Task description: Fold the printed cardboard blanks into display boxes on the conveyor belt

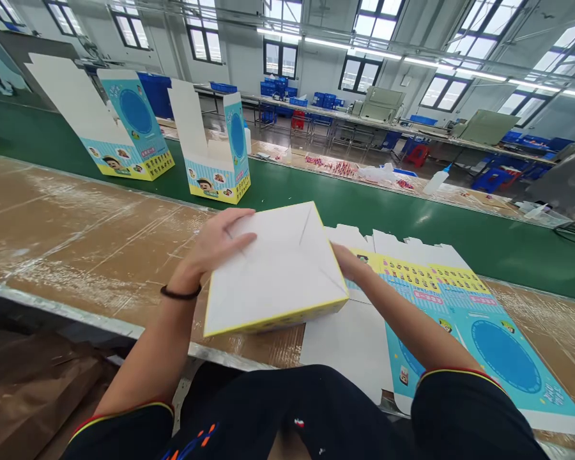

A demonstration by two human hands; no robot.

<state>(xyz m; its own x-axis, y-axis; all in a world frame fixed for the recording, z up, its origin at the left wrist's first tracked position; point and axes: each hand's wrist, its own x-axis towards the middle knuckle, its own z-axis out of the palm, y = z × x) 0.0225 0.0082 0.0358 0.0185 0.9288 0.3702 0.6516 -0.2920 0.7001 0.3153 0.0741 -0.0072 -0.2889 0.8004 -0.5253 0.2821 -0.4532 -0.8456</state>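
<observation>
Left hand [215, 246] lies open and flat on top of a square folded carton [273, 271], plain white side up with yellow-printed edges, the fingers slightly spread. Right hand [349, 265] sits at the carton's opposite edge, well apart from the left hand; its fingers are partly hidden, so whether they grip cannot be told. The carton is tilted, its near edge raised above the worktop [76, 217], which is covered in brown paper and tape. Just right of it, and partly beneath the right forearm, lies a flat die-cut carton blank [503, 345] printed in blue and yellow; whether the two pieces are joined cannot be told. A black band [181, 292] circles the left wrist. Beyond the worktop runs a green conveyor belt [364, 204], carrying two upright opened display cartons [134, 124] [215, 147] with white flaps raised. Further off, a second worktop [340, 167] holds a white squeeze bottle [436, 181] and small red items.
</observation>
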